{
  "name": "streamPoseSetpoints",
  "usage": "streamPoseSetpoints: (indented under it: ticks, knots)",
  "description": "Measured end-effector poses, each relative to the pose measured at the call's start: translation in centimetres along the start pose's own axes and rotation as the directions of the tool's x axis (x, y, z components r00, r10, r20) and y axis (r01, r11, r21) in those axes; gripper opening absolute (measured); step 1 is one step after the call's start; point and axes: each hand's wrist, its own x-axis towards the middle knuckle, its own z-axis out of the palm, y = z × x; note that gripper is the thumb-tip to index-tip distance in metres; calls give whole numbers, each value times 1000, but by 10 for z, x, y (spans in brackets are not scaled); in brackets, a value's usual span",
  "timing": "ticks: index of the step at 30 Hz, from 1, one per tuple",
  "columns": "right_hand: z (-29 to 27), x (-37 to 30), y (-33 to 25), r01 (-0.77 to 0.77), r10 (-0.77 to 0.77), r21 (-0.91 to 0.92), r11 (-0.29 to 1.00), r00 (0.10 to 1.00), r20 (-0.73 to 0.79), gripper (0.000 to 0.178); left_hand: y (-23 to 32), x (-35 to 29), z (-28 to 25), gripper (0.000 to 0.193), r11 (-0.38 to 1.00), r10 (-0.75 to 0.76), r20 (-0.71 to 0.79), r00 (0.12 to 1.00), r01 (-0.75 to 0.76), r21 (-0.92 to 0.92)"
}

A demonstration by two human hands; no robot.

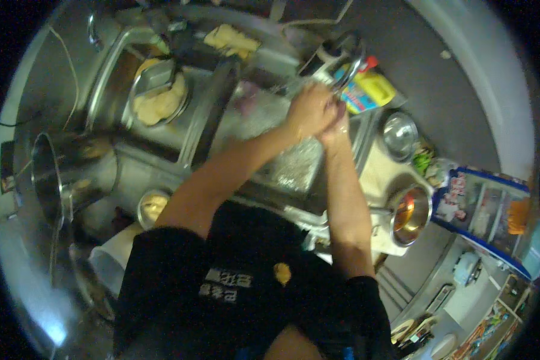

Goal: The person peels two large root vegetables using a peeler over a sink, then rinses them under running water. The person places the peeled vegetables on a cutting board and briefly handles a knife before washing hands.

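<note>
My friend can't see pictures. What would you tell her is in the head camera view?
Seen from above, a person in a black shirt presses the left hand and right hand together over a steel sink. A round metal bowl of pale yellow dough sits to the left, and a shiny steel bowl sits to the right.

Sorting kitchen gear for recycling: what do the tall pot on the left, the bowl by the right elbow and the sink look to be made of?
The tall pot, bowl and sink all look like bare, shiny stainless steel: grey and reflective, with bright glints. The bowl's orange inside is probably a reflection or contents.
</note>
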Motion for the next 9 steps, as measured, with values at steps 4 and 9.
streamPoseSetpoints:
  ticks: [4, 9]
  knots:
    - [-13, 8, 3, -28, 25, 30, 999, 994, 109, 42, 30, -29, 9, 15, 949, 296, -199, 934, -311, -47]
    - [26, -1, 8, -189, 183, 71, 979, 980, 79, 47, -12, 27, 5, 17, 992, -91, -85, 992, 83, -100]
